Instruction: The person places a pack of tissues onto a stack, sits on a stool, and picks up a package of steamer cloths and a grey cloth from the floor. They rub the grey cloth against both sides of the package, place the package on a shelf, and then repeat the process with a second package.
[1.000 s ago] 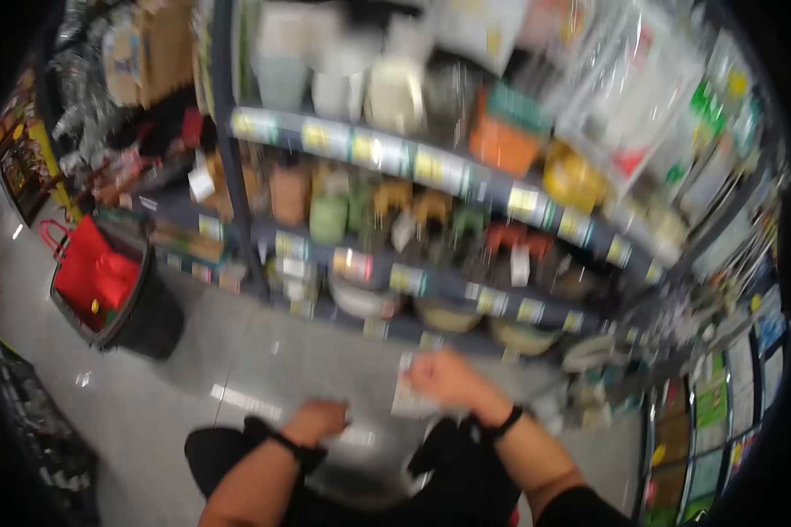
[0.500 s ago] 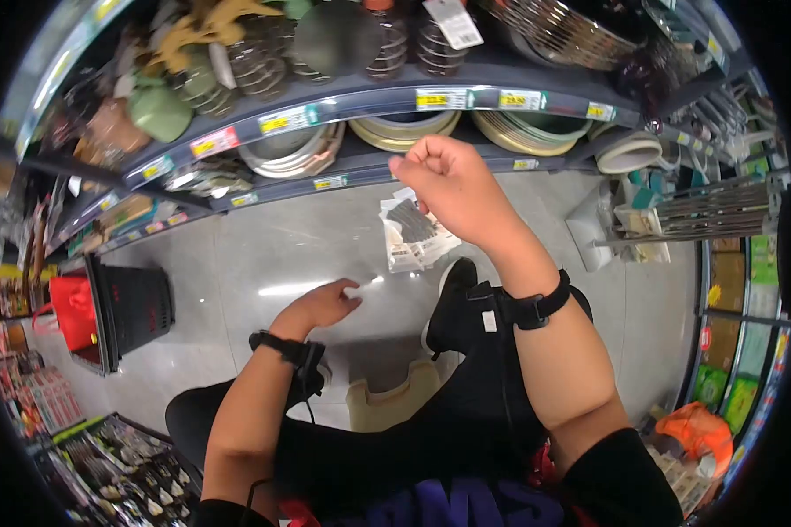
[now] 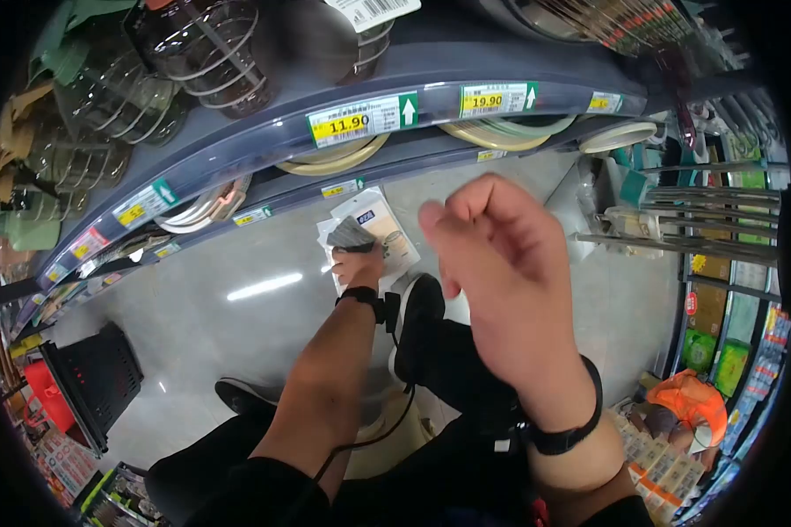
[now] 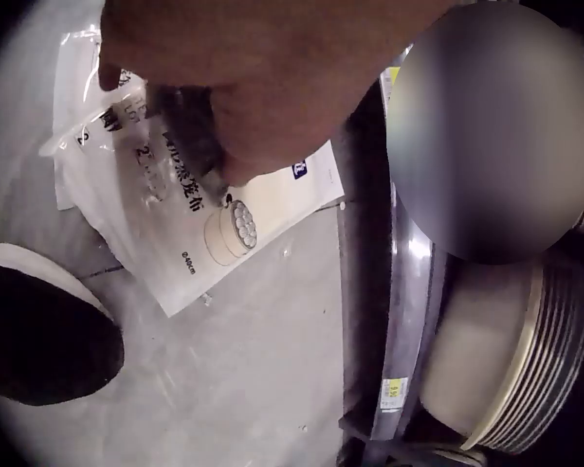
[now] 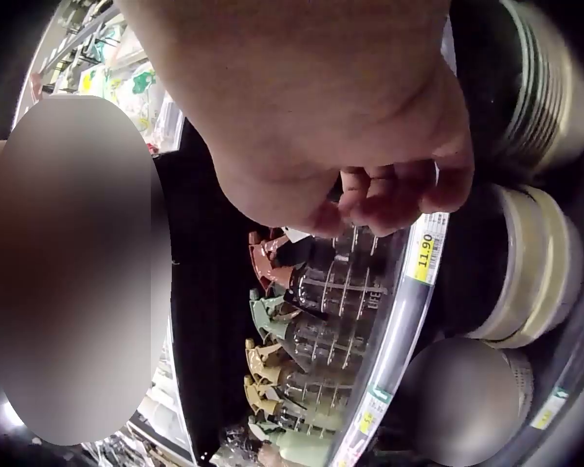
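Observation:
On the floor in front of the shelf, flat white printed packets (image 3: 380, 230) lie overlapping. My left hand (image 3: 358, 265) is down at them, its fingers gripping a grey ribbed piece (image 3: 351, 234) that overlaps the packets in the head view. The left wrist view shows a packet (image 4: 190, 263) with a drawing of a round steamer on it; that hand covers much of the dark piece (image 4: 190, 122). Raised in front of the shelf, my right hand (image 3: 510, 272) has loosely curled fingers and holds nothing. Spray bottles (image 5: 321, 326) stand beyond it in the right wrist view.
A shelf edge with price labels (image 3: 360, 121) crosses above the packets, with stacked basins (image 3: 510, 132) below it. Metal rods (image 3: 712, 215) jut out from the right. A black basket (image 3: 97, 378) with a red item stands at left. My black shoe (image 3: 422, 303) is close by the packets.
My left hand has reached forward to the packets and taken hold of the grey piece. The right hand appears larger and further right. The view has moved nearer the shelf.

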Tool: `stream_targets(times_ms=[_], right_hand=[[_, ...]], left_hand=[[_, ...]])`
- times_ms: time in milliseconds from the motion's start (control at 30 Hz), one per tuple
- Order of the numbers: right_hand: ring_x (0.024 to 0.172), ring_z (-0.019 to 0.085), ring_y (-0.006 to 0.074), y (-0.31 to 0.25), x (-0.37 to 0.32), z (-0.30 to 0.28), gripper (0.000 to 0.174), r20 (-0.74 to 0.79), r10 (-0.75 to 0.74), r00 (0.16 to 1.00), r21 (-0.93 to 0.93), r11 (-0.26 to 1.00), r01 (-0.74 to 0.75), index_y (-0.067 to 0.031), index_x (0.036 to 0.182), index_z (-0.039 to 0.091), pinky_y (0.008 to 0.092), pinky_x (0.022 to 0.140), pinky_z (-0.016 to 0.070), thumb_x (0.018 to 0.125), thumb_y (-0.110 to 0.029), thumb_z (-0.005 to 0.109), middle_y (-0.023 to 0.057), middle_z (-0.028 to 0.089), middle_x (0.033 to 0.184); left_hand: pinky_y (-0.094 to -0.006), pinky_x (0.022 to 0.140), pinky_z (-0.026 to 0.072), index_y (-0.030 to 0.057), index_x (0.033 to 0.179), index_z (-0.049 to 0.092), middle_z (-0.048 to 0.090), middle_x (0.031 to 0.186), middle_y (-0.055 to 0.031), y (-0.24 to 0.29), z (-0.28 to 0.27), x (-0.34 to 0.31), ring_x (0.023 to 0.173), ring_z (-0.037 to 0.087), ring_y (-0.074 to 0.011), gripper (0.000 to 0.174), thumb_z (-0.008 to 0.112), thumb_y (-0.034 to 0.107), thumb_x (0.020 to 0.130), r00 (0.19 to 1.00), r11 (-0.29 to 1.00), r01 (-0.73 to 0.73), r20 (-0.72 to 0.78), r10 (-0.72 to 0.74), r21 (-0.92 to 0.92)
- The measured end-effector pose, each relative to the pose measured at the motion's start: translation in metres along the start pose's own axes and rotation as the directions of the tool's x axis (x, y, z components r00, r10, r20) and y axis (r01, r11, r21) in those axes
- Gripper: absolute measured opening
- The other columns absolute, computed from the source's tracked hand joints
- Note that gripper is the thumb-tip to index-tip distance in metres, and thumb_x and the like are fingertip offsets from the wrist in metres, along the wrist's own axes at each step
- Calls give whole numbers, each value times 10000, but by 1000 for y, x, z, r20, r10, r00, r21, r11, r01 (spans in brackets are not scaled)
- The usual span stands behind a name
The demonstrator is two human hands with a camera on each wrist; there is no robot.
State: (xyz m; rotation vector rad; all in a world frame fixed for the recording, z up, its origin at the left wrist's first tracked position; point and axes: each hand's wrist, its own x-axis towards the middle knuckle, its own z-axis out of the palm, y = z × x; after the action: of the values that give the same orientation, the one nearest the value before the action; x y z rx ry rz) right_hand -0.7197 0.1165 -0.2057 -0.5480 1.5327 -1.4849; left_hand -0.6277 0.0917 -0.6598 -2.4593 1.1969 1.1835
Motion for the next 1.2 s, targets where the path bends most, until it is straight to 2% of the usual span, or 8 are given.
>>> stream_targets(times_ms=[100, 433, 533, 733, 833, 1033, 1167, 1200], right_hand=[[641, 494, 14, -1, -1, 3, 179, 11, -15, 1000, -98, 995, 16, -74, 895, 580, 207, 579, 368, 1006, -64, 720, -56, 563, 749], [731, 485, 10, 3, -4, 18, 170, 80, -82, 993, -197, 976, 96, -48, 917, 564, 199, 646, 382, 1006, 13, 695, -52, 546, 817], [740, 480, 12, 3, -6, 21, 160, 51, -6, 999, -190, 982, 16, -44, 922, 568, 198, 656, 383, 1009, 19, 687, -50, 546, 834], [622, 422, -16, 19, 5, 25, 249, 55, -220, 974, -264, 938, 226, -87, 833, 550, 189, 553, 321, 995, -73, 739, -85, 535, 678], [746, 491, 15, 18, 8, 25, 149, 62, -74, 995, -234, 968, 87, -52, 938, 570, 200, 668, 403, 1006, -8, 696, -59, 550, 832], [807, 558, 145, 33, 7, 32, 271, 139, -154, 978, -608, 767, 207, -50, 1157, 587, 255, 678, 483, 945, -88, 751, 51, 596, 1062], [1064, 680, 454, 48, -3, 28, 462, 327, -100, 940, -820, 465, 334, -10, 1286, 585, 513, 903, 570, 938, -273, 735, 240, 594, 1248], [1089, 674, 453, 48, -5, 31, 471, 340, -9, 940, -834, 458, 307, -5, 1288, 598, 517, 923, 567, 946, -303, 725, 245, 596, 1259]], left_hand=[[-581, 1152, 435, 180, 1589, 248, 411, 1536, -187, 12, -18, -24, 1438, 443, -411, 1159, 919, 558, 722, 999, 998, 40, -22, -39, 45], [-515, 1099, 502, -4, 1356, 454, 504, 1426, -241, 0, -2, -11, 1356, 519, -444, 691, 781, 320, 839, 992, 990, -112, -46, 116, 83], [-517, 1049, 533, 1, 1325, 463, 533, 1377, -252, -5, -4, -15, 1241, 607, -475, 675, 788, 323, 829, 978, 977, -204, -56, 201, -58], [-535, 991, 553, -6, 1267, 513, 717, 1195, -229, -11, -11, -18, 1125, 705, -441, 614, 795, 305, 820, 953, 945, -304, -50, 300, -121], [-496, 929, 574, -32, 1220, 604, 763, 1138, -223, -29, -1, 9, 1059, 743, -397, 584, 823, 302, 794, 902, 857, -413, -10, 431, -309], [-331, 832, 573, -46, 1243, 673, 771, 1063, -117, -62, -108, 33, 930, 730, -185, 469, 787, 173, 845, 689, 624, -323, 276, 670, -711], [-308, 830, 569, -19, 1258, 662, 757, 1071, -66, -72, -216, -17, 921, 702, -137, 377, 719, 70, 895, 622, 629, -335, 337, 707, -702], [-310, 833, 569, -13, 1261, 659, 755, 1070, -58, -73, -237, -35, 919, 700, -137, 370, 709, 56, 901, 596, 600, -342, 327, 734, -724]])
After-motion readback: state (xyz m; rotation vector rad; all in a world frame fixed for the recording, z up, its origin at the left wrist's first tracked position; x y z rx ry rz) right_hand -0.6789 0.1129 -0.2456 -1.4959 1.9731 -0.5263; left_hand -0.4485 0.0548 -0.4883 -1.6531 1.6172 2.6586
